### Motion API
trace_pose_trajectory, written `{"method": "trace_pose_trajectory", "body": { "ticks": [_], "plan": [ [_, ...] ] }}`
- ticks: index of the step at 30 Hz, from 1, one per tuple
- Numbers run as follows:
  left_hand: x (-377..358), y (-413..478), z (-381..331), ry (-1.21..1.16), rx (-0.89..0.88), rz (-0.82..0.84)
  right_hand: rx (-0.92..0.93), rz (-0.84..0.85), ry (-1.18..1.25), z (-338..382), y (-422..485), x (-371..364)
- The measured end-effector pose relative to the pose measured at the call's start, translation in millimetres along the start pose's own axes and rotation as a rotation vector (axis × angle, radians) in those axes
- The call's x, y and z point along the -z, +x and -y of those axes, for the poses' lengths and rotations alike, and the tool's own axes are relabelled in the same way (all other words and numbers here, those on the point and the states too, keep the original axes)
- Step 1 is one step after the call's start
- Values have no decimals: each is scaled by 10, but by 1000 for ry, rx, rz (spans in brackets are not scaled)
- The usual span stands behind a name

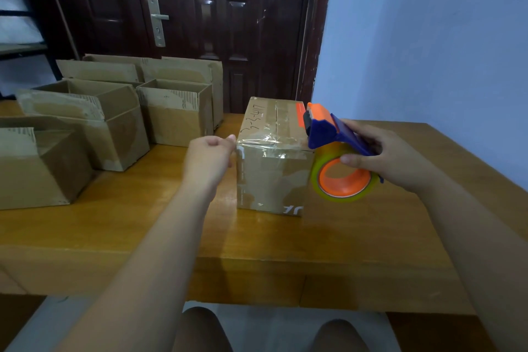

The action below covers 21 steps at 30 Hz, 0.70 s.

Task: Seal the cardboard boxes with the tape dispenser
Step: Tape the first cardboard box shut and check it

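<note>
- The right hand (380,157) grips the tape dispenser (328,130), fingers wrapped round its blue handle and thumb on the tape roll (343,177). The orange head sits at the top right edge of the closed box (274,157).
- The left hand (210,154) has curled fingers, with its fingertips touching the box's top left edge. I cannot tell whether it pinches tape or only steadies the cardboard.
- The closed box stands between the two hands on the worktop (285,237). Shiny tape already crosses its top and folds, wrinkled, over the face nearest the person.
- Risk: the left hand's light contact probably gives little bracing, so a pull from the dispenser could slide or turn the box and lay the strip crooked.
- Risk: the wrinkled tape suggests poor adhesion, and a fresh strip over it may bubble or lift.
- Risk: the cutter end is close to the cardboard edge, and a tilted head could tear the tape early or snag it.
- The closed box's contents are hidden.
- Beyond the left hand, the open boxes (177,111) stand with their flaps up. What shows of their insides looks empty, though their floors are mostly out of sight.
- The nearest open box (37,166), furthest out from the left hand, shows only bare inner walls.
</note>
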<state>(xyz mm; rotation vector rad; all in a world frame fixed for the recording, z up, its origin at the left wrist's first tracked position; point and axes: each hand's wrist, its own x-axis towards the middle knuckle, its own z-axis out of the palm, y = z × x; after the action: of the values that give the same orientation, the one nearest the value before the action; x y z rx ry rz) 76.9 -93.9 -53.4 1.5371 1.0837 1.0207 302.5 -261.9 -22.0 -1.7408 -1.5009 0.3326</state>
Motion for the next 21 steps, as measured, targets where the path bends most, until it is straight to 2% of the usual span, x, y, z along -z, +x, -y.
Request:
{"method": "trace_pose_trajectory", "body": {
  "ticks": [4, 7, 9, 12, 14, 16, 21],
  "plan": [
    [-55, -73, 201, 196, 36, -17, 5, -2, 8, -46, -7, -8],
    [-24, -177, 208, 82, -229, -191, 7, -2, 15, -42, 0, -20],
    [-42, -285, 132, 82, -448, -182, 17, -5, 25, -15, 28, -58],
    [-127, -405, 49, 490, -788, -135, 31, -14, 27, 49, 86, -163],
    [-172, -352, 11, 826, -943, -55, 36, -10, 17, 102, 117, -227],
    [-179, -206, -29, 1038, -968, 26, 29, -1, -10, 145, 140, -243],
    [-122, 0, -152, 1070, -934, 111, 15, -31, -33, 137, 155, -130]
  ]
}}
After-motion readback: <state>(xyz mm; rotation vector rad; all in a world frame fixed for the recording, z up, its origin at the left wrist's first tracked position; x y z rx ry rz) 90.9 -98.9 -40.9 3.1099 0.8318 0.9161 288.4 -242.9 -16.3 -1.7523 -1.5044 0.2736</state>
